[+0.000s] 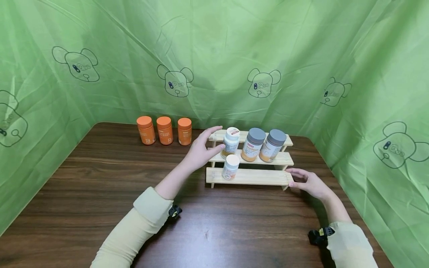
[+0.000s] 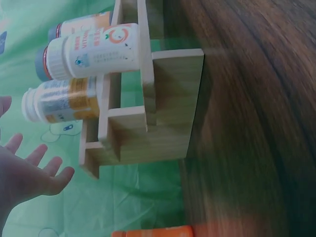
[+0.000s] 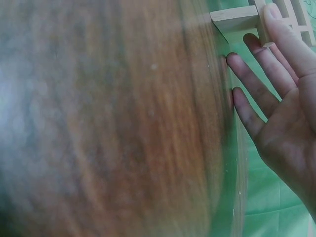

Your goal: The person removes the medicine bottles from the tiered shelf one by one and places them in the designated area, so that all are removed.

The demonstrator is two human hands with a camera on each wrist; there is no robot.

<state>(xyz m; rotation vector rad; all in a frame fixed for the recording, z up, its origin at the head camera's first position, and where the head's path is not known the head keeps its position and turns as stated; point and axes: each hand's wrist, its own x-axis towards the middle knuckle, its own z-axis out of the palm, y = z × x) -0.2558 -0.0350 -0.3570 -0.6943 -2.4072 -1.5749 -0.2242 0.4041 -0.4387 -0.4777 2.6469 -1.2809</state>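
A three-tier wooden rack (image 1: 259, 177) stands on the table. On its lowest step is a small white bottle (image 1: 231, 167). The middle step holds a white-capped bottle (image 1: 231, 143) and two grey-lidded bottles (image 1: 253, 144) side by side. My left hand (image 1: 200, 150) hovers at the rack's left end, fingers spread beside the white-capped bottle; in the left wrist view a gap shows between the fingers (image 2: 37, 155) and that bottle (image 2: 69, 100). At the right end of the lowest step, my right hand (image 1: 310, 183) pinches the board, thumb (image 3: 284, 34) at its front edge and fingers behind.
Three orange bottles (image 1: 165, 130) stand in a row at the back left of the dark wooden table (image 1: 218, 223). Green cloth (image 1: 218, 44) with bear-head drawings hangs behind and along both sides.
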